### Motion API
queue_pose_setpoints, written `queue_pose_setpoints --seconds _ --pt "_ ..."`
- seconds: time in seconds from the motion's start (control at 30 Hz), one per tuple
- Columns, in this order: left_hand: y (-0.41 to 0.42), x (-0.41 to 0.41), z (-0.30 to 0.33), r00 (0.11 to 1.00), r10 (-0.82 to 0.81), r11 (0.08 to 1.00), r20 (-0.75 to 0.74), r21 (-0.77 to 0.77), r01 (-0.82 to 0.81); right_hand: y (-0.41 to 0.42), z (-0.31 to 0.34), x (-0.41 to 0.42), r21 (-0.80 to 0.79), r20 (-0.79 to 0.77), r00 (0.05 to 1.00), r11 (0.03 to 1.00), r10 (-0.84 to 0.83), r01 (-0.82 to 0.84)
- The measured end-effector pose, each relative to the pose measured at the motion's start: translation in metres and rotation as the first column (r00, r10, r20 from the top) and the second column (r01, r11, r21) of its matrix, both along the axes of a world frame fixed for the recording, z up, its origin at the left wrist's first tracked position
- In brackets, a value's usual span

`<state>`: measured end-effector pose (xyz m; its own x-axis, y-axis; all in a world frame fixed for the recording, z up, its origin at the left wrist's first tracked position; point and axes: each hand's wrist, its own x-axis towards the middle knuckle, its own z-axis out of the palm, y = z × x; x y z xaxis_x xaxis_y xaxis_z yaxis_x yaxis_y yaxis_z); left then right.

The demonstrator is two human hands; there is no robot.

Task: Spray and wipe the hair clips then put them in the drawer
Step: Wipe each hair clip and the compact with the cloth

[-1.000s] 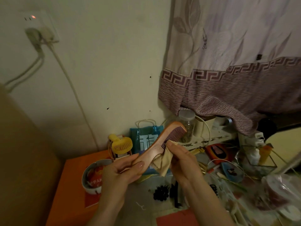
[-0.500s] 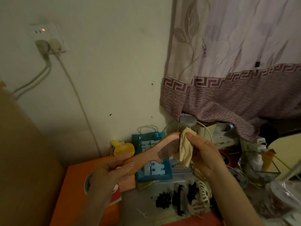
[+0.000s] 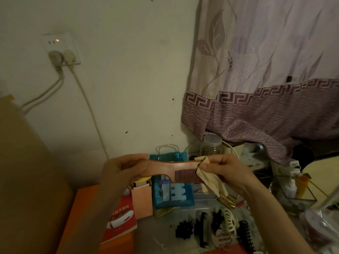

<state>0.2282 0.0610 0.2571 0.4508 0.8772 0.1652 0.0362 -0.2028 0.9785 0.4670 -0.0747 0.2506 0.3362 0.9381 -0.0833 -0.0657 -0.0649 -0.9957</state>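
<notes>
Wiping under way: wooden comb held level above the worktop, left hand gripping its handle, right hand pinching a cloth over its tip. Hair clips wait below; they likely need wiping next.

Your comb is up in front, clips down below.
Your left hand holds the comb on the left; your right hand pinches the cloth on its right end. The hair clips lie on the table under your hands, before the bag.
</notes>
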Motion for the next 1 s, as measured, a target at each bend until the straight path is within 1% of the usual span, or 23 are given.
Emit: queue_pose_setpoints --seconds 0.07,0.13,0.23,0.33,0.43,0.53,0.73,1.0 --pt "0.004 0.0 0.006 0.999 -0.039 0.998 -0.037 0.041 0.041 0.0 0.0 -0.001 0.008 0.033 0.999 1.0 0.027 -0.027" --pt "0.009 0.0 0.015 0.99 -0.088 0.991 -0.111 0.089 0.098 -0.002 0.002 -0.001 0.004 0.086 0.994 0.997 0.071 -0.072" --pt "0.017 0.002 0.029 0.965 -0.153 0.959 -0.211 0.204 0.197 -0.002 0.004 -0.002 -0.014 0.156 0.979 0.991 0.132 -0.131" --pt "0.023 0.008 0.042 0.948 -0.205 0.934 -0.245 0.239 0.264 0.001 0.005 -0.007 -0.036 0.226 0.957 0.983 0.182 -0.178" --pt "0.027 0.015 0.05 0.933 -0.23 0.919 -0.276 0.252 0.302 0.004 0.002 -0.013 -0.044 0.217 0.953 0.977 0.211 -0.206" --pt "0.028 0.024 0.054 0.938 -0.236 0.928 -0.254 0.227 0.295 0.006 -0.001 -0.02 -0.002 0.181 0.958 0.974 0.223 -0.226" --pt "0.023 0.036 0.05 0.944 -0.241 0.938 -0.226 0.196 0.286 0.011 -0.005 -0.031 0.062 0.169 0.965 0.975 0.2 -0.213" --pt "0.012 0.049 0.045 0.954 -0.265 0.947 -0.143 0.146 0.285 0.017 -0.01 -0.046 0.112 0.078 0.991 0.986 0.111 -0.12"
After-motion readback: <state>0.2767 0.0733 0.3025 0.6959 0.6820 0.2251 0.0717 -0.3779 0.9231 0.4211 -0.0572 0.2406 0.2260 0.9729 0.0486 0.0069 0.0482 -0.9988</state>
